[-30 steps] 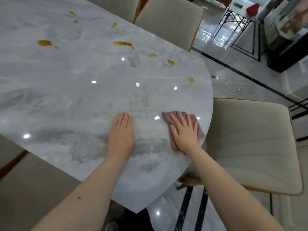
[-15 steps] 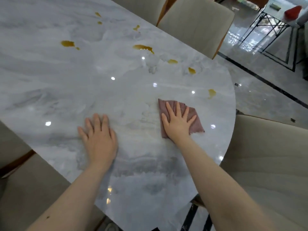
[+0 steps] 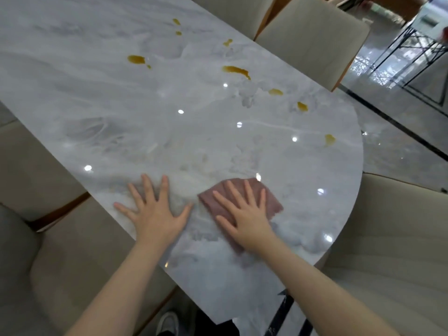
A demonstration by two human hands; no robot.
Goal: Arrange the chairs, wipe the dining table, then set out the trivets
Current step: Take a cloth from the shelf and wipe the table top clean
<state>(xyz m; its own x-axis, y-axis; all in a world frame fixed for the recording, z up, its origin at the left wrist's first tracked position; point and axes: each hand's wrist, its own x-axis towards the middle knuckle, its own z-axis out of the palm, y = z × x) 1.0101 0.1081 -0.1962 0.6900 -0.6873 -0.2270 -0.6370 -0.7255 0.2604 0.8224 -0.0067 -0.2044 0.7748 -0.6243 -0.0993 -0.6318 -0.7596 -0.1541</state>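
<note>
A: Step in hand, wiping. Right hand (image 3: 244, 214) lies flat, fingers straight and spread, pressing a folded mauve cloth (image 3: 271, 202) onto the marble dining table (image 3: 121, 105). No pinch on it, only palm pressure

B: Left hand (image 3: 155, 214)?

A: Also flat and splayed, bare on the marble just beside the cloth, holding nothing. Looks like a brace

B: What remains?

A: Most of it, I judge. Amber spills (image 3: 236, 71) sit well apart from the cloth, scattered toward the far side; one drop (image 3: 329, 139) lies near the rounded end. No trivets in view, so that step is not begun

B: Next move?

A: Push the cloth forward and to the right into the nearest drops, palm kept down so the fold does not bunch. The liquid may smear, so overlapping passes seem wise

B: Edges, room?

A: Cloth sits near the curved end of the top, with the near long edge close behind the wrists. A beige chair (image 3: 400, 238) stands tucked at that end, more chairs (image 3: 312, 37) along the far side. The marble ahead is open apart from the spills, a long free run for the sweep
</note>
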